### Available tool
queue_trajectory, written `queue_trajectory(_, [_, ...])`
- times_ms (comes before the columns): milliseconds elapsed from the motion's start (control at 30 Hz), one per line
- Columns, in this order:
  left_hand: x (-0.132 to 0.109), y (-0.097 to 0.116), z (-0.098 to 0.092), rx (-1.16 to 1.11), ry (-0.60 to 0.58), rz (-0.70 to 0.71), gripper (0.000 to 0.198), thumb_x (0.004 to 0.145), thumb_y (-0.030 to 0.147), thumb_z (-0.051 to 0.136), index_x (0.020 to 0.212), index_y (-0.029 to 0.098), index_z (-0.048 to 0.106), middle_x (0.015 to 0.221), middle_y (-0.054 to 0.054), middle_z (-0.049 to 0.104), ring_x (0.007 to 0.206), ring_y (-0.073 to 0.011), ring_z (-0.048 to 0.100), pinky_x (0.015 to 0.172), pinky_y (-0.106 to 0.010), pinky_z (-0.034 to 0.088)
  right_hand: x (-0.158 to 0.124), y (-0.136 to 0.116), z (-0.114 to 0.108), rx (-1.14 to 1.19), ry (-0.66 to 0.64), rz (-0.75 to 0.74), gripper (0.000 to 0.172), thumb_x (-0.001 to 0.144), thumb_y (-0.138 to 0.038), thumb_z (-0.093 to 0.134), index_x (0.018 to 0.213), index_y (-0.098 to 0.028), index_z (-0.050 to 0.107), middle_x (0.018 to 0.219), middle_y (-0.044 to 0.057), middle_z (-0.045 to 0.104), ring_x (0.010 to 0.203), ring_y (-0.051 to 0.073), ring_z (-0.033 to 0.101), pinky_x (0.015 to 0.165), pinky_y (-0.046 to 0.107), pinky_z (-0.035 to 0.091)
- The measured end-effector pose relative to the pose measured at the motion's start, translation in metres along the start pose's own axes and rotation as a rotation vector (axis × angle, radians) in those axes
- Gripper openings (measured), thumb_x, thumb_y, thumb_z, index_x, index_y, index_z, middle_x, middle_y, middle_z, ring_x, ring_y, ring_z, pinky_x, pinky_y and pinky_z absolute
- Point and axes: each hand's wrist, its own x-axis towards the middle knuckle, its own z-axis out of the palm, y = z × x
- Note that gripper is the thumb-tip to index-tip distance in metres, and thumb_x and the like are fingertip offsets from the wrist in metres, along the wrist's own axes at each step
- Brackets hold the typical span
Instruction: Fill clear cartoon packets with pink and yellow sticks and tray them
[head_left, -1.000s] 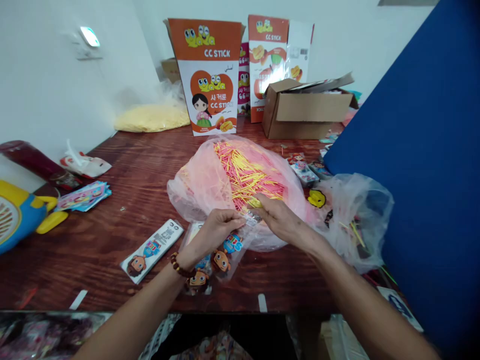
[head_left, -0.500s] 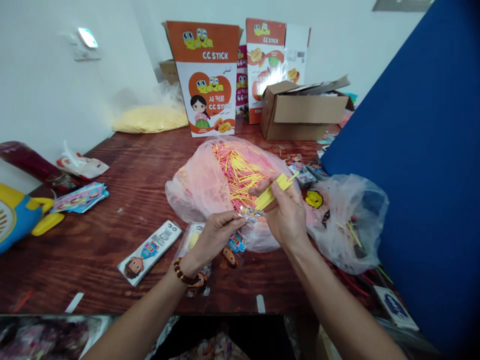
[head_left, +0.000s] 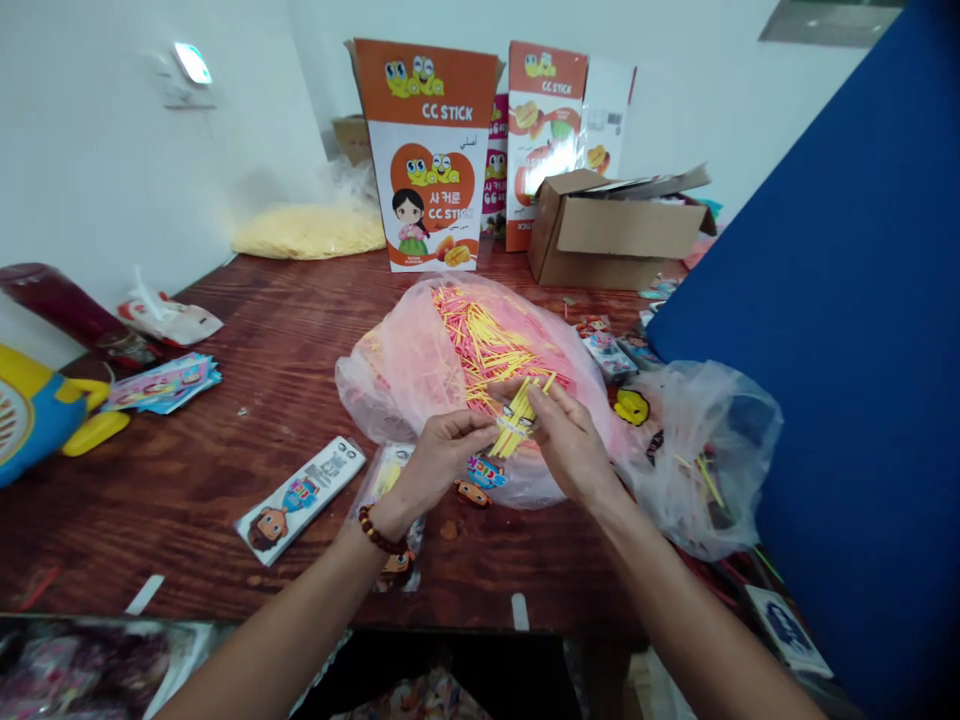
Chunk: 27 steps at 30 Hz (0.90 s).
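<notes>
Dark red wood makes up the surface [head_left: 247,330], which runs back to a white wall. At its far left lies a yellow and blue toy [head_left: 30,420], with a fan of printed packets [head_left: 161,382] just beside it. Against the wall sits a clear bag of yellow stuff [head_left: 307,230]. Nearer the front edge a flat cartoon packet [head_left: 300,498] lies face up.

The left hand [head_left: 435,460] pinches the mouth of a small clear pouch [head_left: 486,472] between thumb and fingers, and the pouch hangs over the near edge of a big pink bag [head_left: 405,360]. That bag lies open on its side and is full of loose pink and yellow sticks. The right hand [head_left: 574,445] pinches a bundle of yellow sticks [head_left: 517,412], whose lower ends sit in the pouch mouth.

Behind the pink bag stands an orange and white CC STICK carton [head_left: 427,150], open at the top, and a second carton [head_left: 544,130] stands further right. A brown cardboard box [head_left: 615,230] has its flaps up; what it holds cannot be told. A crumpled clear bag [head_left: 712,440] holds a few stray sticks. A blue panel [head_left: 825,300] closes off the right.
</notes>
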Motion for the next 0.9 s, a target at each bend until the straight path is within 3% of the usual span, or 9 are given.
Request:
queue_trajectory(200, [0.0, -0.003, 0.002, -0.037, 0.006, 0.016, 0.023, 0.076, 0.036, 0.077, 0.082, 0.015, 0.076, 0.076, -0.001, 0.069, 0.067, -0.0107, 0.057, 0.066, -0.023, 0.045, 0.006, -0.01, -0.004, -0.001, 0.027, 0.013, 0.031, 0.091, -0.045, 0.057, 0.098, -0.021, 0.075, 0.1, 0.007, 0.076, 0.099, 0.022, 0.068, 0.09, 0.037, 0.051])
queue_trajectory(367, [0.001, -0.002, 0.003, -0.113, 0.016, 0.057, 0.022, 0.076, 0.036, 0.077, 0.083, 0.015, 0.077, 0.078, -0.001, 0.069, 0.072, -0.0113, 0.057, 0.071, -0.023, 0.045, 0.003, -0.02, 0.002, -0.117, -0.117, -0.011, 0.025, 0.087, -0.041, 0.063, 0.1, -0.023, 0.076, 0.105, 0.005, 0.076, 0.105, 0.022, 0.067, 0.1, 0.04, 0.047])
queue_trajectory(500, [-0.002, 0.002, 0.001, -0.145, 0.037, 0.069, 0.024, 0.075, 0.039, 0.077, 0.082, 0.015, 0.077, 0.078, -0.003, 0.07, 0.074, -0.0131, 0.059, 0.072, -0.025, 0.047, 0.003, -0.03, 0.004, 0.017, -0.093, -0.014, 0.031, 0.09, -0.047, 0.06, 0.108, -0.025, 0.073, 0.106, 0.006, 0.075, 0.106, 0.023, 0.067, 0.098, 0.043, 0.049])
queue_trajectory(633, [-0.006, 0.008, -0.004, -0.212, 0.085, 0.134, 0.025, 0.075, 0.04, 0.077, 0.086, 0.017, 0.079, 0.082, -0.004, 0.072, 0.08, -0.0156, 0.061, 0.078, -0.028, 0.049, 0.003, -0.05, 0.004, 0.169, 0.026, -0.128, 0.027, 0.09, -0.048, 0.059, 0.103, -0.027, 0.071, 0.09, 0.004, 0.073, 0.094, 0.023, 0.069, 0.089, 0.043, 0.053])
queue_trajectory(733, [-0.007, 0.01, -0.008, -0.183, 0.085, 0.183, 0.025, 0.077, 0.04, 0.076, 0.089, 0.018, 0.079, 0.082, -0.003, 0.073, 0.081, -0.0157, 0.061, 0.079, -0.028, 0.049, 0.003, -0.054, 0.001, 0.215, 0.142, -0.236, 0.021, 0.088, -0.047, 0.063, 0.094, -0.028, 0.069, 0.071, -0.001, 0.06, 0.076, 0.017, 0.064, 0.079, 0.037, 0.054])
queue_trajectory(800, [-0.007, 0.011, -0.01, -0.151, 0.087, 0.206, 0.022, 0.08, 0.037, 0.074, 0.089, 0.018, 0.08, 0.082, -0.003, 0.072, 0.08, -0.0144, 0.06, 0.077, -0.026, 0.048, 0.001, -0.046, -0.001, 0.185, 0.147, -0.205, 0.021, 0.086, -0.047, 0.066, 0.088, -0.026, 0.068, 0.064, -0.004, 0.048, 0.064, 0.013, 0.056, 0.067, 0.031, 0.051])
queue_trajectory(900, [-0.008, 0.012, -0.011, -0.167, 0.094, 0.214, 0.019, 0.082, 0.035, 0.072, 0.09, 0.018, 0.079, 0.084, -0.002, 0.071, 0.079, -0.0134, 0.059, 0.077, -0.026, 0.048, -0.005, -0.026, -0.001, 0.051, 0.082, -0.105, 0.026, 0.086, -0.048, 0.066, 0.089, -0.022, 0.067, 0.06, -0.006, 0.037, 0.051, 0.009, 0.038, 0.049, 0.025, 0.036])
